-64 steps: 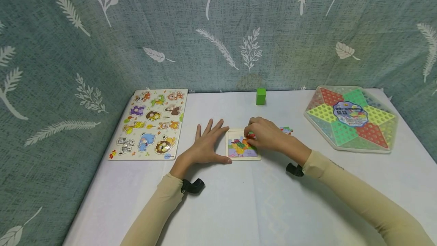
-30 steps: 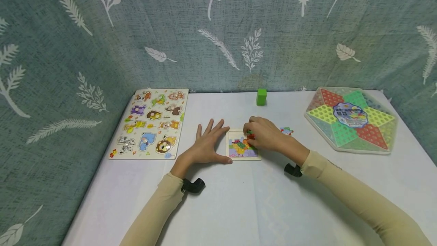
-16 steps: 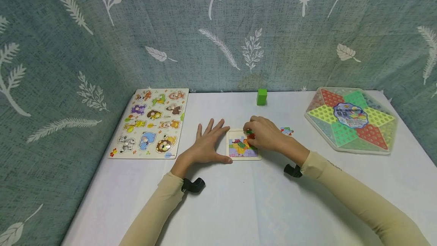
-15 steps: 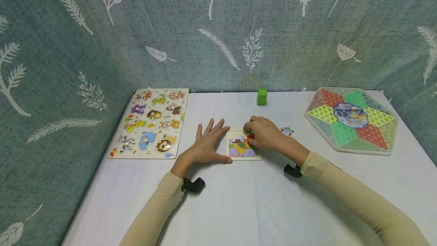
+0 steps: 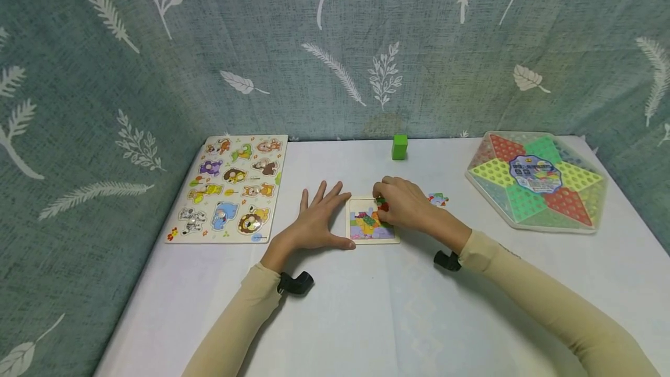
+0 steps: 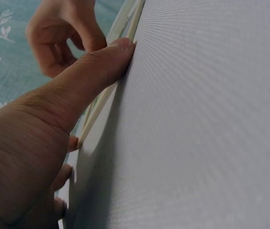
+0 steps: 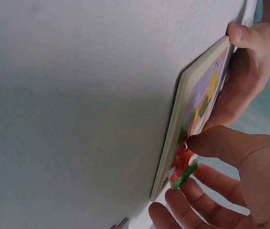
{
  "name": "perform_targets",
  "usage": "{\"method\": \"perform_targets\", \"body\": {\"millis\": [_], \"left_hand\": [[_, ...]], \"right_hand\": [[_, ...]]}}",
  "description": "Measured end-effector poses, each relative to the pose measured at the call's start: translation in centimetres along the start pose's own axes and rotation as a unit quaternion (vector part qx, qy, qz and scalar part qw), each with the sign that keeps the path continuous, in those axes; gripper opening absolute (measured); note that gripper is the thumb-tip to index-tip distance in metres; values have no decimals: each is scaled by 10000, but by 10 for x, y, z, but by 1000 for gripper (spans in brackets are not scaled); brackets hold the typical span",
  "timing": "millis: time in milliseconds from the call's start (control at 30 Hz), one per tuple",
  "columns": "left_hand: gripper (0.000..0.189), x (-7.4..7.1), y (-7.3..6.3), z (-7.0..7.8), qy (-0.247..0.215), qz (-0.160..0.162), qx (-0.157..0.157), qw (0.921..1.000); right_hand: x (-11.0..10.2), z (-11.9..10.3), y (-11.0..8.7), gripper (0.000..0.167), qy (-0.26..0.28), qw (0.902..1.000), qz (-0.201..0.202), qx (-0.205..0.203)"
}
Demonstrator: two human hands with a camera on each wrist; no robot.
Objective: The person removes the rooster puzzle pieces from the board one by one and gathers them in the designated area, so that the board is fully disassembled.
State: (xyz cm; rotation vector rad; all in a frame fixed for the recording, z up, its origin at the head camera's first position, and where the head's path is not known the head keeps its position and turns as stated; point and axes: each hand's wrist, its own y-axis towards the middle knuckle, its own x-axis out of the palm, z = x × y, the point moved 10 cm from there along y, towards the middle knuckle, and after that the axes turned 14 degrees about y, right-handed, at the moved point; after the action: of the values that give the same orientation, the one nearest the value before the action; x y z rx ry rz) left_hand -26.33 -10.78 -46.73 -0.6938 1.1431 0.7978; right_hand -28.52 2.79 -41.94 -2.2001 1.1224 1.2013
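A small square jigsaw puzzle in a pale wooden frame (image 5: 373, 242) lies on the table, its lower part filled with colourful pieces. My left hand (image 5: 314, 226) is spread at its left side, fingers fairly straight. The left thumb (image 6: 106, 59) touches the near left corner and the index fingertip is at the far left corner. Over the puzzle's right part, my right hand (image 5: 405, 205) pinches a red and green puzzle piece (image 7: 182, 169). This piece is tilted up from the board in the right wrist view. Part of the frame's right side is hidden behind the right hand.
Just beyond the right wrist lies a loose puzzle piece (image 5: 438, 199). An animal peg puzzle board (image 5: 238, 194) is at the left. Farther back stands a green block (image 5: 400, 148), and a hexagonal game board (image 5: 536, 182) lies at the right. Patterned cloth (image 5: 335, 51) hangs behind the table.
The red and green piece has turned slightly in the right fingers, and more of its green shows. The left hand stays in place at the frame.
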Motion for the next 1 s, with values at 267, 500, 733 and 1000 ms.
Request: {"method": "perform_targets", "body": {"millis": [267, 500, 733, 1000], "left_hand": [[112, 0, 1, 1, -21, 20, 51, 10000], [113, 1, 3, -1, 22, 0, 15, 10000], [113, 1, 2, -2, 28, -30, -15, 10000], [114, 1, 1, -1, 14, 19, -18, 10000]], "right_hand": [[-11, -7, -3, 26, 123, 9990, 265, -332], [-21, -7, -9, 27, 11, 9993, 194, -333], [-34, -2, -18, 27, -91, 9989, 312, -328], [-46, 8, -27, 24, -106, 9986, 448, -279]]}}
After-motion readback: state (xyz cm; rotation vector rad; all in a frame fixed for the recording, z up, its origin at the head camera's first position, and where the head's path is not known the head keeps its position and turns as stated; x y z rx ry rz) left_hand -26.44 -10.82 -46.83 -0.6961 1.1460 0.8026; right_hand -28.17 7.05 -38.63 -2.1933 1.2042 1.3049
